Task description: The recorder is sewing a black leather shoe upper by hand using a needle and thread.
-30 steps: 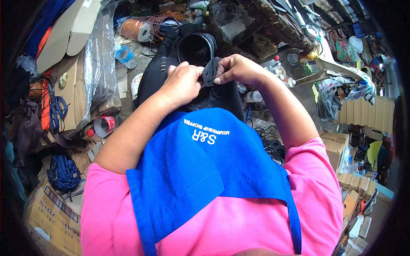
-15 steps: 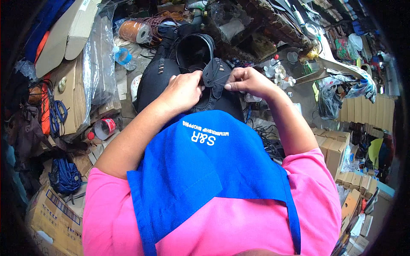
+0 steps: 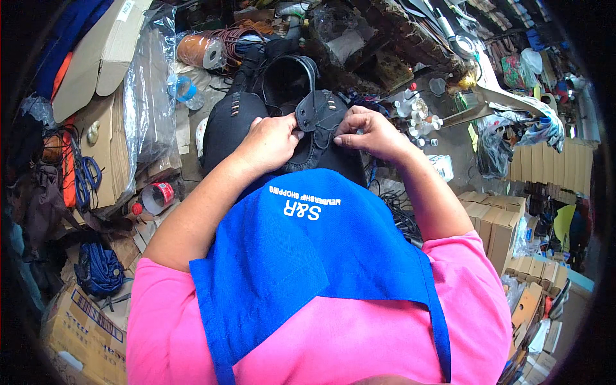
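Observation:
A black shoe (image 3: 307,110) rests between my knees, its round collar opening away from me and its toe toward my apron. A flap with eyelets stands up at its middle, and stitching runs around the toe. My left hand (image 3: 269,141) grips the shoe's left side near the flap, thumb and fingers closed on it. Just right of the flap, my right hand (image 3: 369,131) is pinched closed on a thin dark thread (image 3: 327,127) that runs to the shoe. The tips of those fingers lie close to the shoe's side.
Cardboard sheets (image 3: 106,147) and blue-handled scissors (image 3: 88,174) are at the left, with a red-labelled bottle (image 3: 157,197) near my left elbow. An orange thread spool (image 3: 202,51) lies beyond my left knee. Small bottles (image 3: 420,115) stand right of my right hand.
My right hand has come slightly down and closer to the shoe, and the thread looks less taut. The shoe and my left hand have shifted slightly left.

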A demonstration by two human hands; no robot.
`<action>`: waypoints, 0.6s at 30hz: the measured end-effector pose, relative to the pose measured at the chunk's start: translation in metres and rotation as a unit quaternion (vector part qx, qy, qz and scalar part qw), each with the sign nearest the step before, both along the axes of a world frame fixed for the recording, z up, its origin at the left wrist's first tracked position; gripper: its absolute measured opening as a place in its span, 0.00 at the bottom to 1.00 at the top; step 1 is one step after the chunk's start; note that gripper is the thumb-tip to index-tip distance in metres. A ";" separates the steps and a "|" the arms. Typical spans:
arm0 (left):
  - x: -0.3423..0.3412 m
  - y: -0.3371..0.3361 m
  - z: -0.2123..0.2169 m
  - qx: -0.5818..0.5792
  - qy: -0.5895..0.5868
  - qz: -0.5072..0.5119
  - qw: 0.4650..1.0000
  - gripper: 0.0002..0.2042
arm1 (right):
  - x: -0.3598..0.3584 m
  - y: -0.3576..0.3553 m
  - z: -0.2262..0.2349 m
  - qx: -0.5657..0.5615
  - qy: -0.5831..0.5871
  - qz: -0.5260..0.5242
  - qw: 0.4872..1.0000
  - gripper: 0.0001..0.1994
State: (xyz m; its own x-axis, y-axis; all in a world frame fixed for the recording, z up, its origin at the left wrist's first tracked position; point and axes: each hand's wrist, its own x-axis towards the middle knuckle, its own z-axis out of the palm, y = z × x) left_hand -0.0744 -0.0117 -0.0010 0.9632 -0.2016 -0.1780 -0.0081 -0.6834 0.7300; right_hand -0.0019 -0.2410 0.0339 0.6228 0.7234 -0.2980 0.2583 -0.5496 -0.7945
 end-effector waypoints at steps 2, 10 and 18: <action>0.000 0.000 -0.005 -0.009 -0.013 -0.006 1.000 0.12 | 0.002 -0.002 0.010 0.032 0.079 -0.033 0.996 0.08; -0.001 -0.006 -0.001 0.004 -0.034 -0.017 0.999 0.11 | 0.036 0.012 0.012 -0.045 -0.302 0.003 0.952 0.07; -0.001 -0.005 -0.003 0.007 -0.052 0.000 0.999 0.09 | 0.015 0.042 0.038 -0.156 -0.492 0.250 0.819 0.05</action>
